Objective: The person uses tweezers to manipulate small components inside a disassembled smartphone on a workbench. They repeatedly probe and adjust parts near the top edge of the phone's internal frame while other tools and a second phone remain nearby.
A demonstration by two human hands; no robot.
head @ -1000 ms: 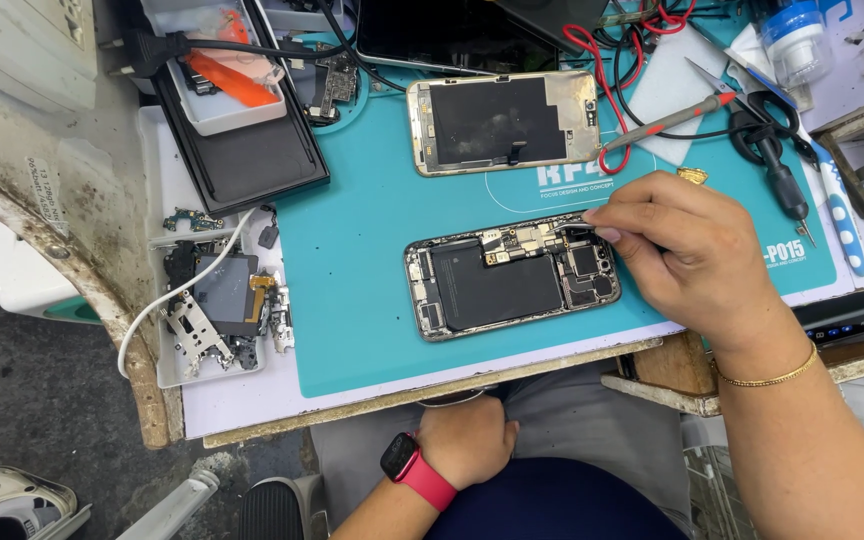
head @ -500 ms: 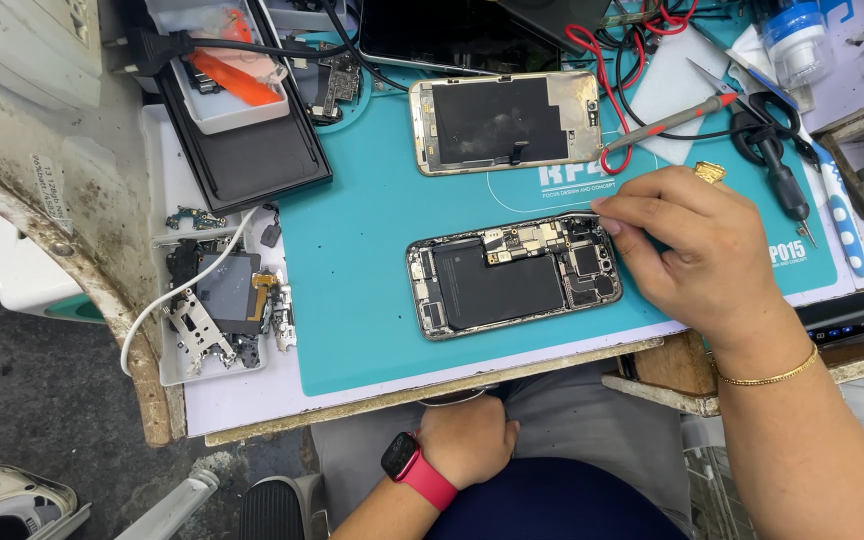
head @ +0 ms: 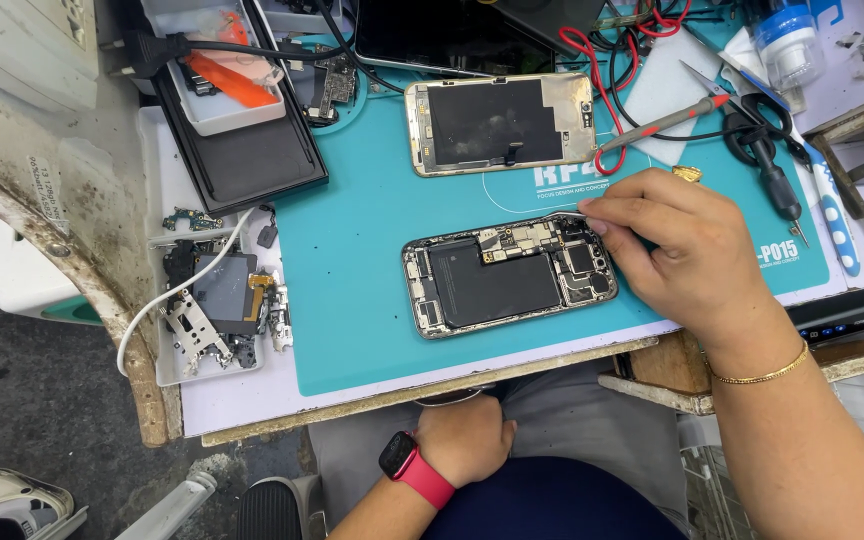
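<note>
Far left, a white tray [head: 174,372] holds loose phone parts with a white cable [head: 167,300] looping over its edge, and a black tray [head: 242,160] sits behind it; neither is near a hand. On the teal mat [head: 352,300] lies the opened phone [head: 509,275], its long axis running left to right with a slight tilt, the black battery toward the left end and the camera end toward the right. A second phone shell [head: 500,122] lies parallel behind it, apart. The left hand [head: 464,440] rests below the table edge in the lap, fingers curled into a loose fist (it holds nothing I can see), a pink-strapped watch [head: 407,467] on the wrist, well apart from the phone. The right hand [head: 687,250] is the 1 nearer: it comes in from the right, wrist low, fingers pressed together and pinching a thin metal tool [head: 570,214] whose tip sits at the phone's upper right corner. Scissors [head: 742,100] and a red probe [head: 662,125] lie beyond, untouched
</note>
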